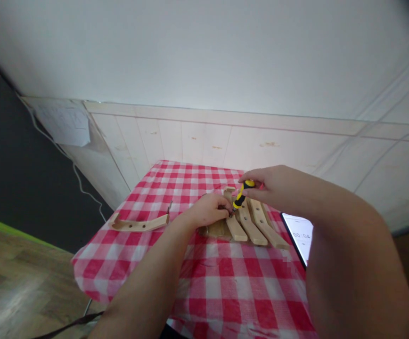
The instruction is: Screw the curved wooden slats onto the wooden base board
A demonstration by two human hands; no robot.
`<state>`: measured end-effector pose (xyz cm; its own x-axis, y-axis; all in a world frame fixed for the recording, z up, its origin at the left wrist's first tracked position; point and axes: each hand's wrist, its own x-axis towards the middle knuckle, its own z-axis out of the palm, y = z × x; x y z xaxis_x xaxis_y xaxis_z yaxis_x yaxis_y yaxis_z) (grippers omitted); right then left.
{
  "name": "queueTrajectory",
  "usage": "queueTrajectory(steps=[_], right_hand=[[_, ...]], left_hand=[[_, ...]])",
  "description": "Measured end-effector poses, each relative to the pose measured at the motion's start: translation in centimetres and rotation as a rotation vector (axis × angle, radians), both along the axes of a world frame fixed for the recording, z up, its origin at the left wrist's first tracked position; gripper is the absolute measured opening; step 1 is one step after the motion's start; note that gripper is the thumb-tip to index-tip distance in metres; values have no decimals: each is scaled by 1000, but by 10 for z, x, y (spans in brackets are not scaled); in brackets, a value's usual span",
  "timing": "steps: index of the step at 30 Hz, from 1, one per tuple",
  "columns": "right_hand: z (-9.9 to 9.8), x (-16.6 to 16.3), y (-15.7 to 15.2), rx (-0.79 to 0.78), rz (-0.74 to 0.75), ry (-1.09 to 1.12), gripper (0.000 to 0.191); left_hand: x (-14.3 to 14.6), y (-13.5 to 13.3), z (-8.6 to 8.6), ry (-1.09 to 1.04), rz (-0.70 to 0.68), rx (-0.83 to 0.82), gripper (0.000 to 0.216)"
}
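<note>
My right hand [261, 184] is closed round a yellow and black screwdriver [241, 197], which tilts down to the left. Its tip meets the nearest curved wooden piece [237, 229], by a dark hole or screw. Beside the tip, my left hand [211, 209] has its fingers bent and pressed onto that same piece; what they pinch, if anything, is hidden. Two more curved wooden pieces [253, 228] [268, 228] lie alongside to the right. All three rest on a flat brownish base [215, 230], partly covered by my hand.
Another curved wooden piece [140, 224] with dark holes lies at the table's left, a thin metal object [169, 206] by its end. A phone [299, 235] showing a timer lies at the right, partly behind my forearm. A checked cloth [222, 282] covers the table, against a white wall [204, 136].
</note>
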<state>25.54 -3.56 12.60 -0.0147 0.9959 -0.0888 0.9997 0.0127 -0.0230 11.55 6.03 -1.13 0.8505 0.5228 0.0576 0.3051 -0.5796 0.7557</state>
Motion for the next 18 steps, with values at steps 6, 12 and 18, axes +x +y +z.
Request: queueTrajectory(steps=[6, 12, 18], right_hand=[[-1, 2, 0, -15, -114, -140, 47], [1, -3, 1, 33, -2, -7, 23], [-2, 1, 1, 27, -81, -127, 43]], left_hand=[[-1, 1, -2, -18, -14, 36, 23], [-1, 3, -5, -39, -21, 21, 21], [-1, 1, -2, -11, -15, 30, 20]])
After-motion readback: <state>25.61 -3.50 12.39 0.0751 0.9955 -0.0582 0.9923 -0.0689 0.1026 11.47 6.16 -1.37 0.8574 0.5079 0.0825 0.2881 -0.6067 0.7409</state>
